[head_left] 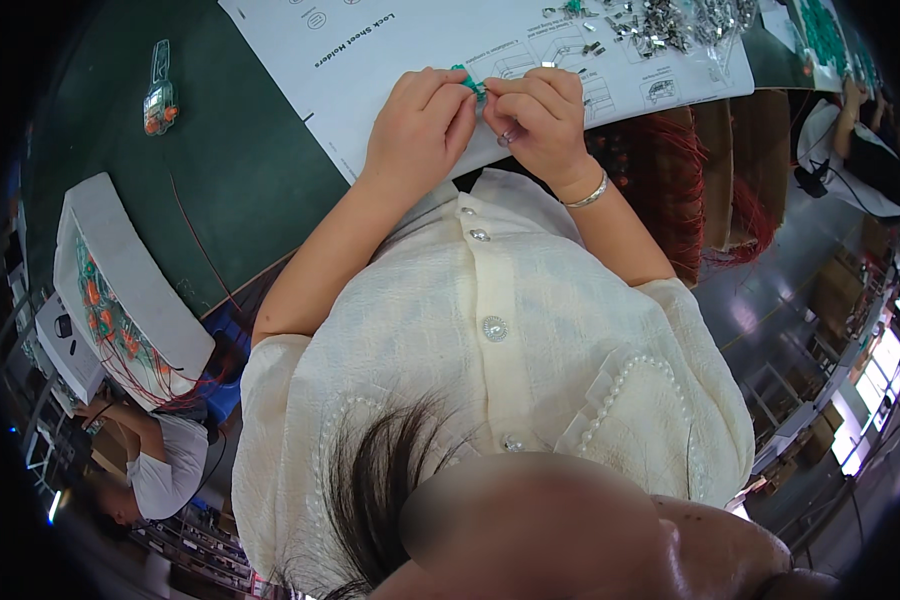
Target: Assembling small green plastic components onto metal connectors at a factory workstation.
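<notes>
Both hands meet over a printed paper sheet at the table's near edge. My left hand is closed, its thumb and fingers pinching a small green plastic part. Close against its right side, my right hand is closed too, thumb and index fingertip pressed together at the green part. Whatever sits in that pinch is too small to make out. Farther right on the sheet lies a loose pile of small silver metal pieces, with another green part at its left edge.
A clear plastic bag of metal pieces and a bag of green parts lie right. On the green table is a clear-and-orange piece. A white bin stands left; boxed red wires right. People work nearby.
</notes>
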A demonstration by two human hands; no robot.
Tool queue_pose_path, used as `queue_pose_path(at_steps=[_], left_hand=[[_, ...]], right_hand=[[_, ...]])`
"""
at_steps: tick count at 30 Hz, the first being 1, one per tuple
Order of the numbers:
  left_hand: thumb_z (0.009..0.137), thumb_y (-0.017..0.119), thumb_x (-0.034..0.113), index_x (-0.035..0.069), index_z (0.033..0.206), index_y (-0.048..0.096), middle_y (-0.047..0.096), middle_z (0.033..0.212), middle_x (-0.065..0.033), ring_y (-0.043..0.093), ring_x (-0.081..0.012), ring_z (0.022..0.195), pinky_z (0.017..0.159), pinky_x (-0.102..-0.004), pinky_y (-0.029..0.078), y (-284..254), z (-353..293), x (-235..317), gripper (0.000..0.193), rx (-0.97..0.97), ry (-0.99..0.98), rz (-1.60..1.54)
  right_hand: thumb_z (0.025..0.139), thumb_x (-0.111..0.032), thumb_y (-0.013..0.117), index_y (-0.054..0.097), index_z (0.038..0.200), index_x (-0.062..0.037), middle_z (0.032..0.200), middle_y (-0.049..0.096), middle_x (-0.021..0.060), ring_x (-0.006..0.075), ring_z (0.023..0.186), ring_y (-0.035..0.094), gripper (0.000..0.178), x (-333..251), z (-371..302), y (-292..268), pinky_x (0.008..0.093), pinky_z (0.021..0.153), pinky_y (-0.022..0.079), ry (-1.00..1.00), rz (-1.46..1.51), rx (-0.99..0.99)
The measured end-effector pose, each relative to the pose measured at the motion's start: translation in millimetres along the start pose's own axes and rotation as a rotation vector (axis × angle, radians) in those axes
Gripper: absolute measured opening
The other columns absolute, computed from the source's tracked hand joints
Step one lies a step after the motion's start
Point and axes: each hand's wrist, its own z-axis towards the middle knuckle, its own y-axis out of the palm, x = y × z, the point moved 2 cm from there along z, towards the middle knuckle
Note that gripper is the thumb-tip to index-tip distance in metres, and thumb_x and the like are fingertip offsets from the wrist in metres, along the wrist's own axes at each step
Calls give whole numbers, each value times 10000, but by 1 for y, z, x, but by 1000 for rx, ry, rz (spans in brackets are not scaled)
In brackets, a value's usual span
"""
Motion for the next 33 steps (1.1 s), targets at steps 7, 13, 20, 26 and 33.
queue_pose_path(at_steps=[7, 13, 20, 26, 33], left_hand=[[862, 736, 38, 23, 946, 688, 713, 1060, -105, 651, -287, 904, 773, -374, 540, 0, 0, 1, 98, 1, -5, 4], [856, 742, 34, 22, 946, 685, 711, 1066, -105, 652, -284, 908, 772, -369, 540, 1, 0, -1, 107, 2, 2, 3], [856, 744, 37, 20, 947, 686, 712, 1069, -107, 655, -284, 910, 779, -370, 545, 1, -1, 0, 109, 10, 6, 12], [859, 743, 41, 20, 951, 688, 711, 1073, -107, 654, -288, 914, 793, -374, 546, 1, 0, -1, 109, -5, -2, 15], [864, 738, 42, 18, 956, 687, 711, 1072, -110, 652, -290, 913, 790, -375, 541, 1, 0, -1, 108, 1, 7, 8]], right_hand=[[718, -122, 819, 655, 853, -177, 1012, 732, -90, 177, 937, 603, 220, 0, 0, -1, 355, 859, 420, -1, 5, -4], [720, -117, 815, 652, 855, -176, 1011, 734, -87, 176, 921, 609, 219, 0, 1, 0, 354, 848, 420, -9, 1, 5], [720, -114, 813, 643, 842, -175, 996, 733, -87, 176, 917, 611, 219, -1, 2, -1, 350, 838, 421, -7, 7, 7], [719, -117, 809, 634, 821, -176, 992, 732, -91, 169, 908, 608, 211, 0, 3, -1, 345, 825, 420, -20, -8, 13], [714, -121, 804, 633, 815, -177, 994, 730, -95, 166, 908, 608, 206, -1, 3, -1, 345, 815, 415, -23, -29, 8]])
